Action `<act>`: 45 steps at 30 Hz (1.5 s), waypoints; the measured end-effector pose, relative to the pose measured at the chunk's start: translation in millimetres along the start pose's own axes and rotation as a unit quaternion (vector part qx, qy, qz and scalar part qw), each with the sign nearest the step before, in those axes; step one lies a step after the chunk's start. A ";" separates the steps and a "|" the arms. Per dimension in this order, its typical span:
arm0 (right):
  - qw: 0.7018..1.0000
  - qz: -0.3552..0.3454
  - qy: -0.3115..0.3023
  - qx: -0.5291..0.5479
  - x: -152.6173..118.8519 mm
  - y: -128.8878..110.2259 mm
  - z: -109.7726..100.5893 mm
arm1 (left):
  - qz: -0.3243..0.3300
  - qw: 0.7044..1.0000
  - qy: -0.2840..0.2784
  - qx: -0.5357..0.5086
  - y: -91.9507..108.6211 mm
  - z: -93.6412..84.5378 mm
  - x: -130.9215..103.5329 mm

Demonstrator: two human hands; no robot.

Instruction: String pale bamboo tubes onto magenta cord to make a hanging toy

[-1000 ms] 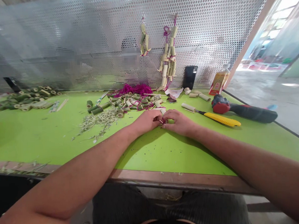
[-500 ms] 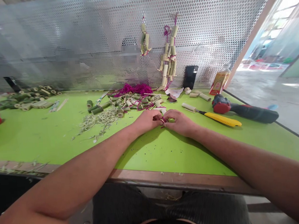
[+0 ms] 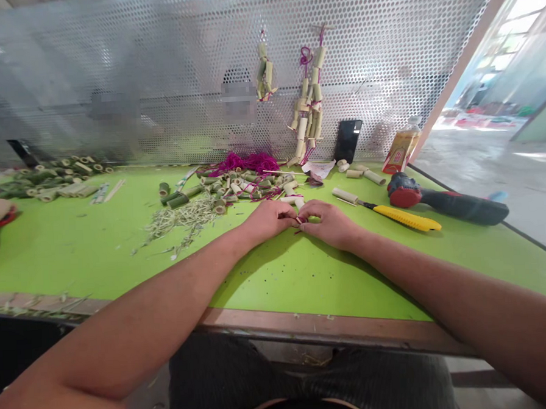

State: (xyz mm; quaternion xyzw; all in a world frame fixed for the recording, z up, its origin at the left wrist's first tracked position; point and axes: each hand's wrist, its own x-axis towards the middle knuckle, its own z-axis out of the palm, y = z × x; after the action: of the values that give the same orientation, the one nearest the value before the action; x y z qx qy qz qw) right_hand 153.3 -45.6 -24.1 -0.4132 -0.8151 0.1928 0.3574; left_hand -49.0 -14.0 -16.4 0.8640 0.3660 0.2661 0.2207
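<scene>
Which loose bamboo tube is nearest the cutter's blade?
The pale tube at the tip of the yellow cutter, right of the right hand; the other loose tubes lie farther from that tip.

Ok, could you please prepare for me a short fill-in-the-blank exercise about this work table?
1. The tabletop is coloured ____.
2. The utility knife has a ____ handle.
3. The left grip and right grip hold a small piece, mostly hidden, to the ____ (left/right) of the knife.
4. The tangled purple string lies ____ (behind/in front of) the pale shavings.

Missing words: green; yellow; left; behind.
</scene>
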 end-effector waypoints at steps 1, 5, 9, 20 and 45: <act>1.000 0.003 -0.002 0.000 -0.2 -1.2 -0.4 | 0.001 1.000 -0.007 0.010 -0.5 -0.2 0.6; 1.000 0.018 -0.005 0.003 -0.1 -4.7 -1.3 | -0.019 0.998 -0.042 0.040 1.5 -1.2 2.6; 0.999 0.035 -0.007 0.004 0.7 -5.7 -1.9 | -0.040 0.995 -0.075 0.044 5.9 -2.7 3.4; 0.999 0.007 0.033 -0.032 -2.6 -1.1 -1.3 | -0.023 0.992 -0.122 -0.013 2.0 -3.2 4.9; 0.984 0.052 -0.083 -0.152 -11.3 -21.4 -4.8 | -0.005 0.989 -0.143 -0.023 8.7 -2.6 5.6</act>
State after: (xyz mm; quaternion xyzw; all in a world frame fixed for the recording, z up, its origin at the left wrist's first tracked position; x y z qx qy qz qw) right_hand 149.9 -67.2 -12.7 -0.4868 -0.8393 0.1182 0.2113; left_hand -42.9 -14.9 -7.7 0.8860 0.3290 0.1467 0.2921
